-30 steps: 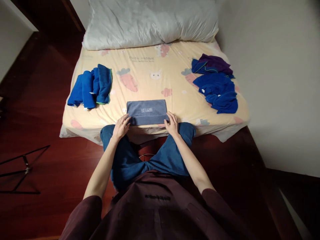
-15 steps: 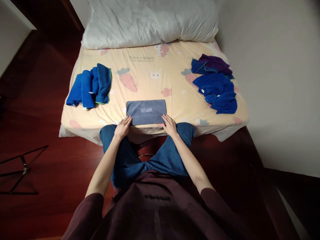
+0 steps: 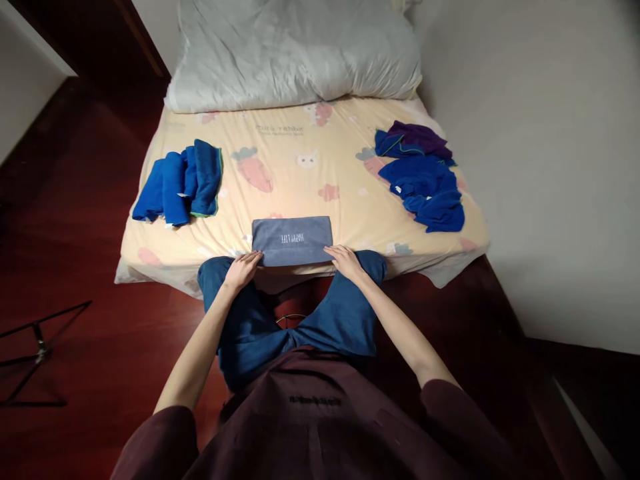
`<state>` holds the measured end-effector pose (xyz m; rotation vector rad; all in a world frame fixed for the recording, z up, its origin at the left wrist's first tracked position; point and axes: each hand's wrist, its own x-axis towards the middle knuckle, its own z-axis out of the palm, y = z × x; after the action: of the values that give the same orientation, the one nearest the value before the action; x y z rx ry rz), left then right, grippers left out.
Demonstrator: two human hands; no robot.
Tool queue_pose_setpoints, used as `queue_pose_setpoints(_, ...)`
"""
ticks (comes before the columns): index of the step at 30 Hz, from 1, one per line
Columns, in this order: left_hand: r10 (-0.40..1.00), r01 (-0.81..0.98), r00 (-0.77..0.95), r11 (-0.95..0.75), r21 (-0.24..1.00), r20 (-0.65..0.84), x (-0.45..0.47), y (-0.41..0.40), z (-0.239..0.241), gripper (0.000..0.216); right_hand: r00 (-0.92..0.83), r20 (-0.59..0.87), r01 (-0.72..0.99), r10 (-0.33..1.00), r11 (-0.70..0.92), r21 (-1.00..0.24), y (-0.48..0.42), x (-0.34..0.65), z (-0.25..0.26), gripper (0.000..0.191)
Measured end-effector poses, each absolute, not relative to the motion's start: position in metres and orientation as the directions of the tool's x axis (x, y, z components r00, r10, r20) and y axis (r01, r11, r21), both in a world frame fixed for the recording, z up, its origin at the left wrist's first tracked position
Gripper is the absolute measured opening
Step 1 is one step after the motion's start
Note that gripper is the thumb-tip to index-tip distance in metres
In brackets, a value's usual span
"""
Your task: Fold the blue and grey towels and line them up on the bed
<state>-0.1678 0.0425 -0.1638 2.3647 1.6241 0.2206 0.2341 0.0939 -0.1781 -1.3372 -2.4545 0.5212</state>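
Note:
A grey folded towel (image 3: 293, 240) with white lettering lies at the near edge of the bed (image 3: 300, 173). My left hand (image 3: 241, 269) rests at its near left corner, fingers stretched out and touching the edge. At the near right corner my right hand (image 3: 345, 260) lies the same way, fingers flat against the towel's edge. Neither hand grips anything.
Folded blue towels (image 3: 177, 181) sit on the bed's left side. A loose heap of blue and purple cloths (image 3: 423, 177) lies on the right. A white pillow (image 3: 295, 53) is at the head. A wall runs along the right; a black stand (image 3: 35, 347) is on the floor at left.
Both hands slid back from the towel's sides to its near corners. The view tilted slightly, so the bed appears lower in frame.

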Motion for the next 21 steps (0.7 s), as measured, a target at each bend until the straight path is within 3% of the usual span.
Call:
queue_pose_setpoints(8,0.976,0.809,0.214,-0.152,0.567,-0.044,-0.175,0.053,-0.168,0.064,-0.298,0.106,0.645,0.949,0.282,-0.710,0.103,0.230,-0.191,0.056)
queue_pose_setpoints(13,1.000,0.757,0.002,0.013,0.653,-0.022,-0.174,0.056,-0.165,0.042,-0.130,0.073,0.584,0.989,0.136,-0.800,0.108,0.231,-0.193,0.024)
queue_pose_setpoints(21,0.996,0.731,-0.070,0.084,0.677,-0.047,-0.171,0.057,-0.158,0.035,-0.066,0.027,0.614,0.997,0.062,-0.787,0.111,0.230,-0.197,0.035)
